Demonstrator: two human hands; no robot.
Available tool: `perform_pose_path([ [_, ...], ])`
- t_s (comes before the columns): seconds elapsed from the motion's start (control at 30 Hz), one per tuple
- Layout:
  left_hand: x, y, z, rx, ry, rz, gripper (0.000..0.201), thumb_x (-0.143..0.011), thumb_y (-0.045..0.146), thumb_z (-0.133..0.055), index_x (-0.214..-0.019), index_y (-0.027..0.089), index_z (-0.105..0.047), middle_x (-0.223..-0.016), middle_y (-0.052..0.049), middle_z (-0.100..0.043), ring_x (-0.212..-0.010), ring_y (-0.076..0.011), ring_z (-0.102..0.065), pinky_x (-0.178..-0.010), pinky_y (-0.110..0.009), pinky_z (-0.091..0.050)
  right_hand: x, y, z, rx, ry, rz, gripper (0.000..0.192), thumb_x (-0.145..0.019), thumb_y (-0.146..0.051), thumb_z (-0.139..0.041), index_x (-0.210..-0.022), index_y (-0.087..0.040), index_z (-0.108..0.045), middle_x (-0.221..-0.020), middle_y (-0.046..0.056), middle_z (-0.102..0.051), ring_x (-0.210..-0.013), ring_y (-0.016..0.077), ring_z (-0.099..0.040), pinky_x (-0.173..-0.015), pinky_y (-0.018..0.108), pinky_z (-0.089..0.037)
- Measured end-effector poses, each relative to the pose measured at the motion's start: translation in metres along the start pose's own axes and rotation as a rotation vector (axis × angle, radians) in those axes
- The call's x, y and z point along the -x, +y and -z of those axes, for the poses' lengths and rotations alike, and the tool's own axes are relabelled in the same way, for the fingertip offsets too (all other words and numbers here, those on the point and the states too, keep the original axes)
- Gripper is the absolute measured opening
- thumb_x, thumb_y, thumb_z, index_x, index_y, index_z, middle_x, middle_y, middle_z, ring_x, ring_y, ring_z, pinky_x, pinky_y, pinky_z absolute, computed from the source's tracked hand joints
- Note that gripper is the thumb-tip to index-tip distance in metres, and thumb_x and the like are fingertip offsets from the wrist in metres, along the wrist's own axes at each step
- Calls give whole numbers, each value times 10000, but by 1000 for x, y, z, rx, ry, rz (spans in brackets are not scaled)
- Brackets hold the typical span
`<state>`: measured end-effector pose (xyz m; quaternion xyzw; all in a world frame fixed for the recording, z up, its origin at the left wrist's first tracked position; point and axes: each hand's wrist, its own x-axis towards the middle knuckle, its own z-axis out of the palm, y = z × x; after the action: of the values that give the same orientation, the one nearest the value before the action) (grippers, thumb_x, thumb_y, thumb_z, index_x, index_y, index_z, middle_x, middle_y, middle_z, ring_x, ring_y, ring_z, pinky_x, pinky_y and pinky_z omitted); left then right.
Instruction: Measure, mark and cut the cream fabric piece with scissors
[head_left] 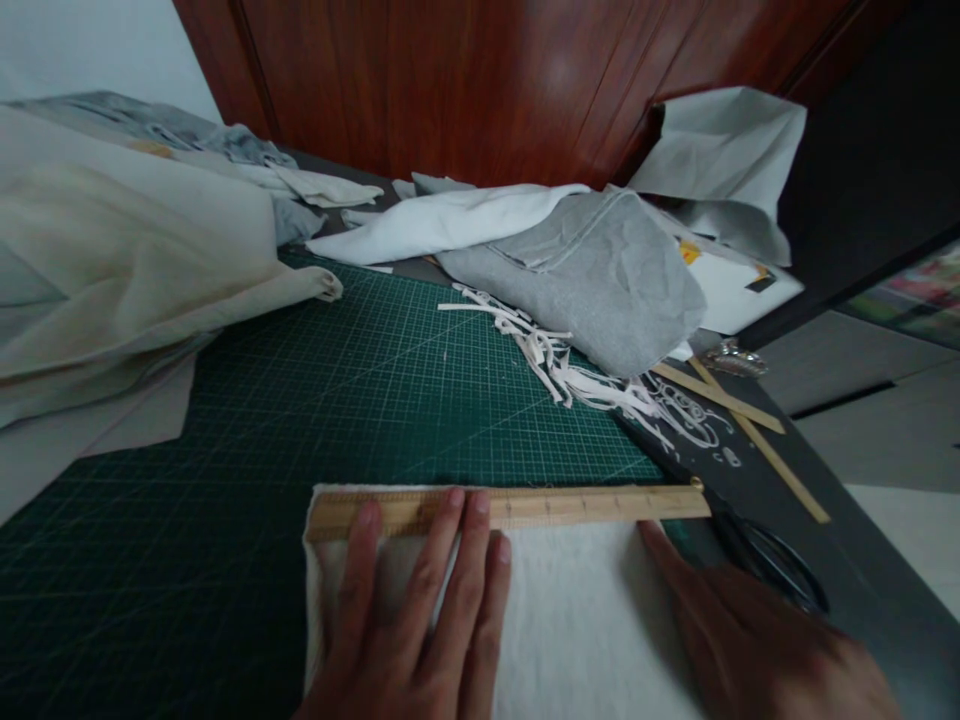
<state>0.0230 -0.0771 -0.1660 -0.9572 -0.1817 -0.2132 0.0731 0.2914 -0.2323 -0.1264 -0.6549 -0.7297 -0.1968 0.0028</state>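
Observation:
A white folded cloth [577,620] lies on the green cutting mat [360,400] near the bottom. Along its far edge rests a wooden ruler [585,506], its right end reaching past the cloth. My left hand [420,630] is open, its outstretched fingertips pressing on the left half of the ruler and its palm over the cloth. My right hand [757,630] has its index finger stretched out, the tip touching the cloth's right edge by the ruler. Its other fingers are blurred or partly hidden. Black-handled scissors [780,565] lie just beyond it, partly under the ruler's end.
White cut strips [555,365] are heaped along the mat's far right. Behind them lie grey fabric [592,270] and a white roll of cloth [450,220]. Cream fabric [135,270] is piled at the left. Two wooden sticks [780,465] cross at the right.

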Motion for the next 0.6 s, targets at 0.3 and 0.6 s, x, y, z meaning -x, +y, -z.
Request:
perform_pose_path([
  [0.3, -3, -2, 9, -20, -52, -13, 662, -967, 521, -513, -1487, 116, -573, -1614, -210, -472, -1556, -399, -278, -1267, -668, -21, -9, -14, 2, 56, 71, -189, 508, -1144, -284, -317, -1179, -75, -778, -748, 67, -786, -517, 153, -747, -407, 270, -499],
  [0.6, -3, 0, 14, -6, -55, 3, 659, -951, 545, -535, -1463, 136, -610, -1604, -193, -493, -1544, -400, -327, -1276, -660, -36, -9, -8, 9, 125, 45, -74, 474, -1066, -126, -315, -1226, -39, -753, -614, 22, -698, -436, 145, -694, -363, 247, -461],
])
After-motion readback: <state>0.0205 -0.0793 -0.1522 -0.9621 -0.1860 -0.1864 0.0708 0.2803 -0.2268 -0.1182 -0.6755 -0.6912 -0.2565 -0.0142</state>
